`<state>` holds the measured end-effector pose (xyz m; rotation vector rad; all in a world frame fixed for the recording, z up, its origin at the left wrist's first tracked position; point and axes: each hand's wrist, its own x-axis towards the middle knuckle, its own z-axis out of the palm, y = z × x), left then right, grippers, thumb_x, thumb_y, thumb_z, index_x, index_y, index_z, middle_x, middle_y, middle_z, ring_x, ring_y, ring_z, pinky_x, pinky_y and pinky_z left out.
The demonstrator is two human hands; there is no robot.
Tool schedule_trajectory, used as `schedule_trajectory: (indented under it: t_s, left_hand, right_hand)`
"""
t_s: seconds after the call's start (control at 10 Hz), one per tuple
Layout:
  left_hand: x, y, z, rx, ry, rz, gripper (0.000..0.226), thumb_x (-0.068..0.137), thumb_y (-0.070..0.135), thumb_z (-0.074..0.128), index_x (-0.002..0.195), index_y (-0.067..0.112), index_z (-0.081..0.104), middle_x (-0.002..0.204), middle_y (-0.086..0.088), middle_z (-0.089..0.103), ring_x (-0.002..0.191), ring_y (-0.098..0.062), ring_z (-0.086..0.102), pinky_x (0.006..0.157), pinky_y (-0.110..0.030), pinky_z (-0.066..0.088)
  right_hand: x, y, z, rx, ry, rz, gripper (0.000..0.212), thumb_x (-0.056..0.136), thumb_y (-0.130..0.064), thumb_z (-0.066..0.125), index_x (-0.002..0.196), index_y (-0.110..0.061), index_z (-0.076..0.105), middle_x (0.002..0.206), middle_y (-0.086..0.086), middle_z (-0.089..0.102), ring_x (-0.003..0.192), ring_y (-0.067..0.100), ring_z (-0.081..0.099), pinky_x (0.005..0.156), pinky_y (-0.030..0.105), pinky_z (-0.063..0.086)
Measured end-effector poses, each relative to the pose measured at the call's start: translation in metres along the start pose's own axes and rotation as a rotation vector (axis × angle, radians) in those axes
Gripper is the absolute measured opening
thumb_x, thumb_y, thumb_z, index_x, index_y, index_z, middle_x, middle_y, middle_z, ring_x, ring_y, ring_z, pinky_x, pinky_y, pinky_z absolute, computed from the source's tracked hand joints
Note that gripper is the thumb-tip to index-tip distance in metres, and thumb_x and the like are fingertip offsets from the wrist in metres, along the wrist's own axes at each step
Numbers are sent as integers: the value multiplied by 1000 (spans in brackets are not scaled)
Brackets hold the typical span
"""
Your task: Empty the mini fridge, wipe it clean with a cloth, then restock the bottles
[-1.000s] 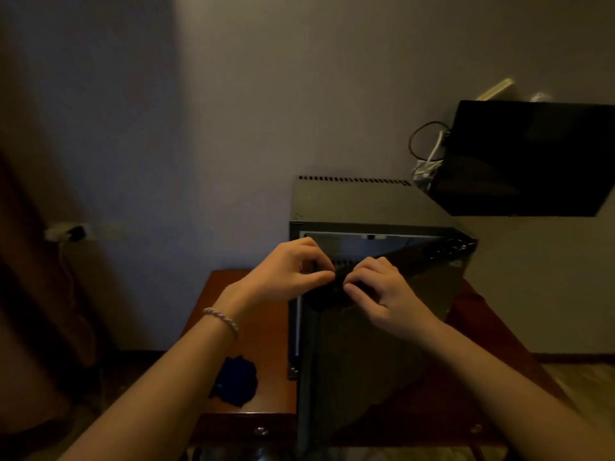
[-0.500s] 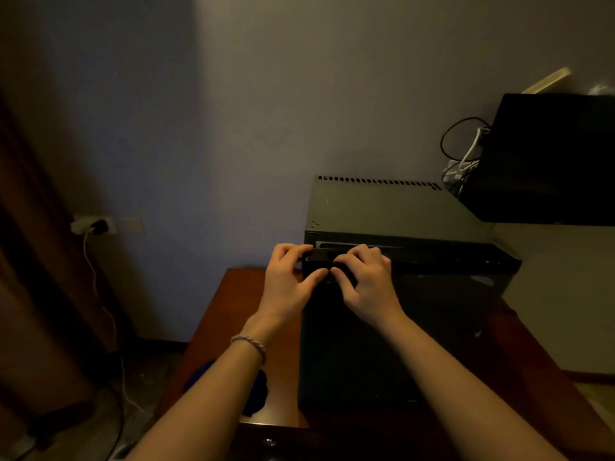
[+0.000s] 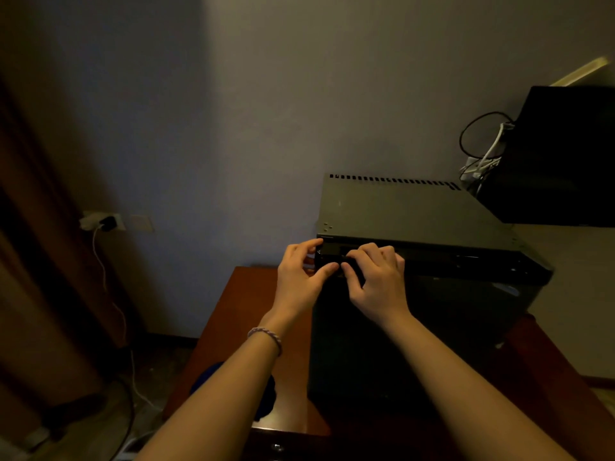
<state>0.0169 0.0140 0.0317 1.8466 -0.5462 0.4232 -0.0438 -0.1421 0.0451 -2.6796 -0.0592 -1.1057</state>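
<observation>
A dark mini fridge (image 3: 402,207) stands on a reddish wooden table (image 3: 246,304), and its black door (image 3: 409,331) looks flush against the body. My left hand (image 3: 299,277) grips the door's top left corner, thumb in front and fingers curled over the edge. Right beside it, my right hand (image 3: 376,281) has its fingers curled over the door's top edge and its thumb underneath. A dark blue cloth (image 3: 266,404) lies on the table to the left of the fridge, partly hidden by my left forearm. No bottles are in sight.
A black screen (image 3: 565,154) hangs on the wall to the right of the fridge, with tangled cables (image 3: 479,158) beside it. A wall socket (image 3: 103,222) with a white cable sits at the left, near a brown curtain (image 3: 30,261). The room is dim.
The fridge door was ajar a second ago and has swung against the body. Both hands stayed on its top edge and moved with it. My view shifted left.
</observation>
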Motion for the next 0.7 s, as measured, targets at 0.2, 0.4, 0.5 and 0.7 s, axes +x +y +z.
schedule_trajectory:
  t_s: [0.2,0.4,0.5,0.7]
  left_hand:
    - [0,-3,2,4,4,7,51,84,31,79,131,24,59,117,6,55,107,-4,57,87,-21,54]
    - [-2,-1,-3,31,-35,-106,65,82,43,79,135,18,52,120,5,57,106,-7,58,89,-29,57]
    - [-5,-4,-7,87,-102,-142,59,85,43,77,133,18,53,119,5,58,105,-7,59,89,-32,58]
    - [-18,-7,-16,268,-218,-89,42,91,44,68,125,24,55,117,7,56,103,-7,57,87,-31,56]
  right_hand:
    - [0,-2,-3,0,-6,24,22,92,-36,55,105,-21,66,103,-5,60,97,17,49,83,29,30]
    - [-1,-4,-11,30,-97,59,32,89,-35,67,117,-20,65,112,-4,57,107,15,49,95,31,35]
    - [0,-4,-23,99,-165,55,40,89,-34,68,126,-19,63,117,-4,56,111,12,48,102,34,39]
    - [0,-3,-43,235,-92,53,23,87,-32,70,107,-20,72,110,-7,62,109,9,52,98,46,46]
